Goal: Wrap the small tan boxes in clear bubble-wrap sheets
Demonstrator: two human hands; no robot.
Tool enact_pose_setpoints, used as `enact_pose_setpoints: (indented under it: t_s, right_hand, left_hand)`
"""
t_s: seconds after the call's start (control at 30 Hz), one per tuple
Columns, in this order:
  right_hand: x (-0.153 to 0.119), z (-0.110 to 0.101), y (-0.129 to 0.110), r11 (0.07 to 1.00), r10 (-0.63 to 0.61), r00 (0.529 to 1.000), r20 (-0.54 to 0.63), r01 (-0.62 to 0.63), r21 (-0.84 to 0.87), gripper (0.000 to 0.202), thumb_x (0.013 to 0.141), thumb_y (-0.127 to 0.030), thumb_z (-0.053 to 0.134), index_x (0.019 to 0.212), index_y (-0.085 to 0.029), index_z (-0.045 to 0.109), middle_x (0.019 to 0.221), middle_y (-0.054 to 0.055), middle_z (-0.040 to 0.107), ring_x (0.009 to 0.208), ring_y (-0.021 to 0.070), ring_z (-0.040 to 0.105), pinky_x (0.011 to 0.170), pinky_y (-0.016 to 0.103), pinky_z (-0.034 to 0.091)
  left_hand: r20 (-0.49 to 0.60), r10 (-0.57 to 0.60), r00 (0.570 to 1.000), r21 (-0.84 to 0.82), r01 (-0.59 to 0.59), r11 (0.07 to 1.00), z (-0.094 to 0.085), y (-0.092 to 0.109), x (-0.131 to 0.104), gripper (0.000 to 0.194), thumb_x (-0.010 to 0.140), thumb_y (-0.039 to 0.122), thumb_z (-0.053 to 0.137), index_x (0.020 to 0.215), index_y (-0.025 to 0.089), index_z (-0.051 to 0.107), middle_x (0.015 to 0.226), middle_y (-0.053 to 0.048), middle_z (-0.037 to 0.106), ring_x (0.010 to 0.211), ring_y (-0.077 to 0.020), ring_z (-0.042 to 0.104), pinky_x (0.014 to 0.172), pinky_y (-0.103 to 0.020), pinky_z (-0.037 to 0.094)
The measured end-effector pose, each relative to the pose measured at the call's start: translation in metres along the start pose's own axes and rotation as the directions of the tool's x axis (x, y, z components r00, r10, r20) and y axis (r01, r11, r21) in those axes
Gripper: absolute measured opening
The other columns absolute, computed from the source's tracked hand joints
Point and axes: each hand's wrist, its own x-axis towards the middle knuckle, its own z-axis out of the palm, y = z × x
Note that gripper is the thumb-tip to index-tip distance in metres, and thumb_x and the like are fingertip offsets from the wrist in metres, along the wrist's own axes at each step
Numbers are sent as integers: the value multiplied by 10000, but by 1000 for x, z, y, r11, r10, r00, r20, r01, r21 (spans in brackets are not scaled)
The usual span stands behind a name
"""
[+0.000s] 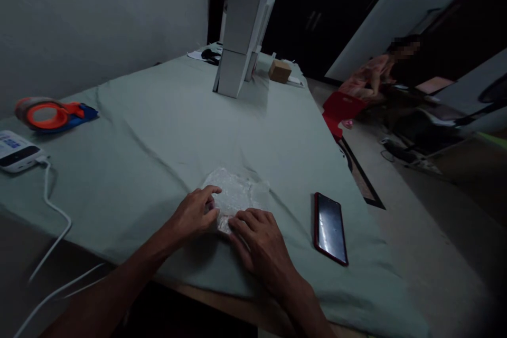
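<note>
A clear, crinkled piece of bubble wrap lies near the front of the cloth-covered table, folded at its near edge. Whether anything is inside it I cannot make out. At its left edge is my left hand, thumb and index finger apart and curved around the side. My right hand is closed over the near edge of the wrap, fingers together on top and thumb low on the near side. A dark phone with a red case lies to the right of my right hand.
At the left are an orange and blue tape dispenser and a white device with a white cable. Tall white boxes stand further back, near a small brown box. A person sits on a red chair beyond the right edge.
</note>
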Motion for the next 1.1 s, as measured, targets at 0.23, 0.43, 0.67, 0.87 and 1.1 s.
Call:
enact_pose_setpoints:
  t_s: [0.23,0.43,0.67,0.87,1.1]
  right_hand:
    - [8,-9,-15,983,1,992,129,23,-185,356,862,-76,557,1189,-213,534,984,62,616,882,229,495,783,364,325]
    - [14,-13,-19,979,-15,982,189,53,-198,392,848,-99,549,1222,-211,515,1010,79,596,856,230,479,781,369,326]
    - [19,-15,-18,979,-16,980,197,56,-198,381,797,-132,586,1168,-209,546,983,92,587,883,244,484,792,377,332]
    - [17,-15,-16,982,-30,982,189,65,-179,481,804,-112,555,1270,-208,482,1033,99,587,877,239,481,802,382,342]
    - [18,-14,-15,978,-23,976,216,67,-197,401,799,-118,565,1191,-196,523,1000,92,590,866,238,476,777,373,335]
  left_hand:
    - [-72,70,995,258,-49,965,11,-17,11,403,780,188,598,1183,194,582,910,-50,671,922,-236,586,878,-360,421]
    - [-237,27,971,227,28,974,-8,-27,-9,394,800,331,606,1159,173,577,1072,-92,644,930,-237,603,842,-345,464]
    - [-110,-202,973,203,220,954,-14,-23,-18,489,819,391,559,1241,146,535,943,-54,670,763,-202,617,722,-307,449]
    - [-124,-258,958,305,284,909,-14,-20,-9,407,817,436,563,1138,187,590,891,-55,680,787,-219,622,681,-288,397]
    - [-44,-194,980,229,199,953,-13,-22,-4,162,810,308,534,694,199,569,636,11,585,614,-157,534,573,-245,303]
